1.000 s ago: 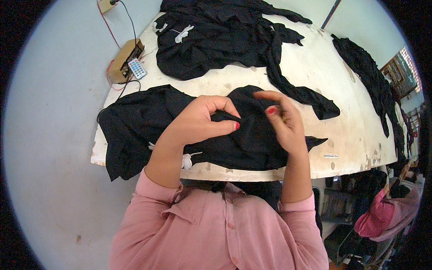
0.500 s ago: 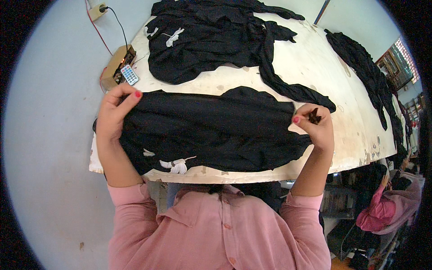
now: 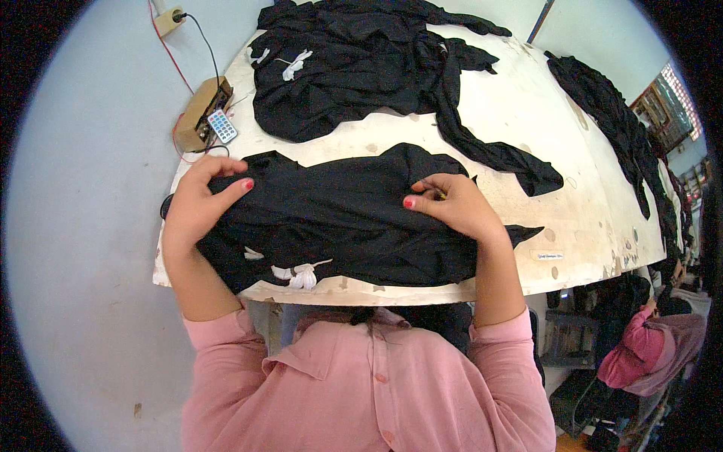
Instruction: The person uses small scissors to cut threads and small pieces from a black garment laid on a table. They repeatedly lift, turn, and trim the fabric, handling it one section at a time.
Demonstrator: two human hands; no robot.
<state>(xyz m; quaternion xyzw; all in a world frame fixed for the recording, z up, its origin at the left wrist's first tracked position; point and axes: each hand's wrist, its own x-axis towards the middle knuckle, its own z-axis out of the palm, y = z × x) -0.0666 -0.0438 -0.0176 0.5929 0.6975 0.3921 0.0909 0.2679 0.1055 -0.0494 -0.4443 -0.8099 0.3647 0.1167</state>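
Black cloth (image 3: 339, 215): on the counter (image 3: 587, 218), directly before the person, along the front edge.
Left hand (image 3: 197, 202): thumb and fingers parted at the cloth's upper left end, seemingly gripping nothing.
Right hand (image 3: 461, 205): curled round a small dark item (image 3: 435, 191); whether it also pinches fabric, I cannot tell.
Progress: cloth laid out lengthwise, seemingly partway; creases show, white ties (image 3: 303, 276) lie bundled; what else is left is unclear.
Edges: cloth's lower left reaches the counter's front edge.
Open room: narrow strip before the farther garment (image 3: 346, 83), wider rightward.
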